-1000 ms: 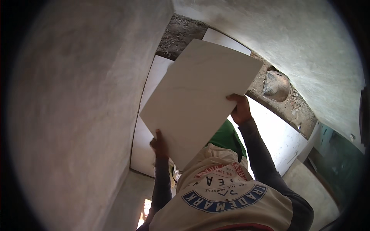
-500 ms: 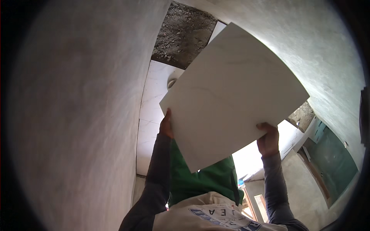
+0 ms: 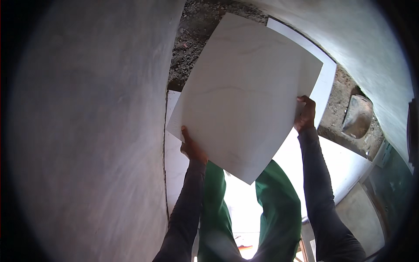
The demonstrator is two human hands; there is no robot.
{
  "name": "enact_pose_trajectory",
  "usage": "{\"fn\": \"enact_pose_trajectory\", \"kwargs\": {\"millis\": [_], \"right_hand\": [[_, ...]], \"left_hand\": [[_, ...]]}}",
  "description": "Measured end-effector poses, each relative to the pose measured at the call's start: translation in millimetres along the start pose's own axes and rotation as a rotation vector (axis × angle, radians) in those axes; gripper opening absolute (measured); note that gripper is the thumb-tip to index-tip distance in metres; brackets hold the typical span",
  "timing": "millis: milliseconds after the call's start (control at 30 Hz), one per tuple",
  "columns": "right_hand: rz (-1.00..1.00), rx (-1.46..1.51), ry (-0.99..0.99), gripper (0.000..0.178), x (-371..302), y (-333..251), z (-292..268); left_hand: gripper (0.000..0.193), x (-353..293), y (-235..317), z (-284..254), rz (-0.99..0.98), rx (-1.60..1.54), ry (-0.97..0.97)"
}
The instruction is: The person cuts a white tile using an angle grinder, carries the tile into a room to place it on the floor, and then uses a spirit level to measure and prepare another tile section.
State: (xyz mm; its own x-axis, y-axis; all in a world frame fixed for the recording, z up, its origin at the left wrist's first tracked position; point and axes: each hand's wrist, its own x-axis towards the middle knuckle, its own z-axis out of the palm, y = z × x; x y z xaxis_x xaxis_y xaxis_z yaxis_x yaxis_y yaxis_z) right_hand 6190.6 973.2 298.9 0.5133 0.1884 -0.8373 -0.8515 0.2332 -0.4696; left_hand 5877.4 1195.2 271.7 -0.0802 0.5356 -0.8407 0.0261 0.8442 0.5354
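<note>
Both my hands carry a large white square tile (image 3: pixel 244 94) over the bare gravel bed.

My left hand (image 3: pixel 191 147) clamps the tile's lower left edge, thumb lying up along the face, the other fingers hidden behind it; my right hand (image 3: pixel 305 114) grips the right edge, fingers curled over it. The tile hangs tilted, one corner pointing down between my green trouser legs (image 3: pixel 275 205), above the gravel bed (image 3: pixel 198 32) and partly covering the laid white tiles (image 3: pixel 325 78). A grey wall (image 3: pixel 87 131) stands close on my left; a grey stone (image 3: pixel 358 115) lies in the rubble to the right. I can make out no containers here. Compared with half a second ago, the tile sits farther out over the gravel, and my right hand grips higher up its edge.
</note>
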Motion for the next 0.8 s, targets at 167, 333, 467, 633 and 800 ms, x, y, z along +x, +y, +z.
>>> {"fn": "enact_pose_trajectory", "kwargs": {"millis": [167,333,467,633,800], "right_hand": [[-0.232,-0.151,0.103,0.032,116.5,28.9,-5.6],[-0.360,-0.360,0.077,0.036,214.8,51.8,4.1],[-0.315,-0.239,-0.021,0.035,256.3,59.6,29.9],[-0.910,-0.625,-0.195,0.032,310.9,71.8,15.3],[-0.320,-0.242,-0.100,0.032,335.2,54.9,46.0]], "left_hand": [[0.065,70.8,-28.8,30.4,0.100,-0.054,-0.078],[0.066,146.1,-52.7,48.5,0.180,-0.074,-0.084],[0.070,172.8,-63.4,57.2,0.599,0.237,-0.081],[0.071,206.5,-77.7,58.2,0.401,0.042,-0.231],[0.070,198.3,-63.6,71.8,0.232,-0.079,-0.239]]}}
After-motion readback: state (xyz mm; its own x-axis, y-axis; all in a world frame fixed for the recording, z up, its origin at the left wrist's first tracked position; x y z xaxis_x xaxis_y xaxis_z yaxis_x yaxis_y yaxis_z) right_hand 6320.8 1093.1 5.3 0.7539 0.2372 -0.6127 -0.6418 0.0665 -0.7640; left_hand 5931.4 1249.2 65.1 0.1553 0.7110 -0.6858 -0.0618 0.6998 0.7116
